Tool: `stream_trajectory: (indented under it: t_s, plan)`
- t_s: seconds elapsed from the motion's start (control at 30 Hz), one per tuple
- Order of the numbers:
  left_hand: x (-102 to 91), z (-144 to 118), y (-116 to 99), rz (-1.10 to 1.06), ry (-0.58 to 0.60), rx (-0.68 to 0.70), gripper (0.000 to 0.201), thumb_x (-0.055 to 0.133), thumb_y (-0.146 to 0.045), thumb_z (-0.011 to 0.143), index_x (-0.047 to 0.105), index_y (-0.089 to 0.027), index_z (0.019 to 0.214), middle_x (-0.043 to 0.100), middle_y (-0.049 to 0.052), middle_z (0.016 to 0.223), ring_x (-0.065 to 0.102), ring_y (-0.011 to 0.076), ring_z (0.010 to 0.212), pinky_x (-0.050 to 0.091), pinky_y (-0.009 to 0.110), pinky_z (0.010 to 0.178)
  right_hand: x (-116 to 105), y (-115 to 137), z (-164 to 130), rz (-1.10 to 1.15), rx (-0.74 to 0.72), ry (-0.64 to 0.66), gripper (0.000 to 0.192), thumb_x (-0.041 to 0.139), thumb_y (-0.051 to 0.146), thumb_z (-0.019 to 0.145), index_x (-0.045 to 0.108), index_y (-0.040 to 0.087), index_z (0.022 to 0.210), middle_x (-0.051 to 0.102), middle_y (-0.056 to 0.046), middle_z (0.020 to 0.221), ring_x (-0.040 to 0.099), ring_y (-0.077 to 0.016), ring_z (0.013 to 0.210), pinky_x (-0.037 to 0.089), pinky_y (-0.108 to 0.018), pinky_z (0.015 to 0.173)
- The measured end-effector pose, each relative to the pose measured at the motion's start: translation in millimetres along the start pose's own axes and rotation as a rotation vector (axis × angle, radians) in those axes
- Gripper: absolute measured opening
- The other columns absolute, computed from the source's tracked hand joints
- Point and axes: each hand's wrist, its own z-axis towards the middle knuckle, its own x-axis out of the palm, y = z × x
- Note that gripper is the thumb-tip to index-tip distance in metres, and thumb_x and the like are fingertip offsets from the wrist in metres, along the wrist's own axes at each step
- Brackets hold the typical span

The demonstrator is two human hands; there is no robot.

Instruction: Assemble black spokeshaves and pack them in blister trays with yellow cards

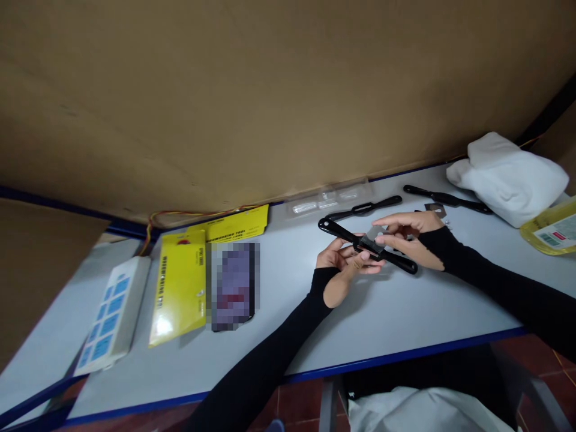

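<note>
1. Hands: both meet over the middle of the table (405,312), right of centre, each in a black sleeve that covers the wrist and part of the palm.
2. Left hand (344,259): fingers closed around the middle of a black tool (342,233), gripping it from below and from the near side.
3. Black tool: long and narrow, with a handle at each end. It lies on a diagonal, the far-left end raised clear of the table, the near-right end low by the right wrist.
4. Right hand (407,234): fingers together, pinched on a small grey blade (375,234) at the centre of the tool. The blade touches the tool body; whether it is seated in it cannot be told.
5. Second tool (364,208): same black type, flat on the table just beyond the hands.
6. Third tool (445,198): flat on the table at far right, with a small dark plate (435,209) just beside it.
7. Clear tray (330,196): plastic, against the brown board at the far edge.
8. White cloth (508,177): bundled in the far-right corner, with a yellow packet (551,231) near it.
9. Yellow cards (180,285): two, left of centre, one overlapping the other.
10. White box (114,312): blue squares on top, at the far left of the table.
</note>
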Motion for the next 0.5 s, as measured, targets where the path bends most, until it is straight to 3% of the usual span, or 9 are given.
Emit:
stream_trajectory:
  t_s: [0.17,0.37,0.5]
  plan:
    - [6.7,-1,10,-0.019,-0.044,-0.009,0.060,0.089,-0.046,0.077,0.060,-0.017,0.120,0.079,0.014,0.105,0.081,0.0306,0.079,0.069,0.046,0.075,9,-7,-4,-0.090,-0.068,0.067,0.025,0.078,0.041,0.087,0.084,0.023,0.104,0.074,-0.004,0.089,0.057,-0.0097,0.063,0.044,-0.022,0.057]
    - [14.3,-2,11,-0.067,-0.166,-0.051,0.061,0.092,-0.050,0.070,0.061,-0.015,0.109,0.079,0.010,0.083,0.080,0.0343,0.077,0.069,0.043,0.065,15,-8,-7,-0.161,0.022,0.026,0.026,0.078,0.047,0.087,0.086,0.025,0.100,0.080,-0.003,0.085,0.059,-0.0116,0.060,0.044,-0.024,0.055]
    - [16.2,-3,7,-0.006,-0.186,-0.096,0.057,0.088,-0.056,0.071,0.064,-0.012,0.099,0.077,0.011,0.075,0.079,0.0353,0.070,0.064,0.035,0.048,17,-5,-9,-0.211,-0.052,0.049,0.028,0.069,0.047,0.095,0.085,0.028,0.109,0.078,-0.003,0.079,0.063,-0.0158,0.066,0.047,-0.028,0.062]
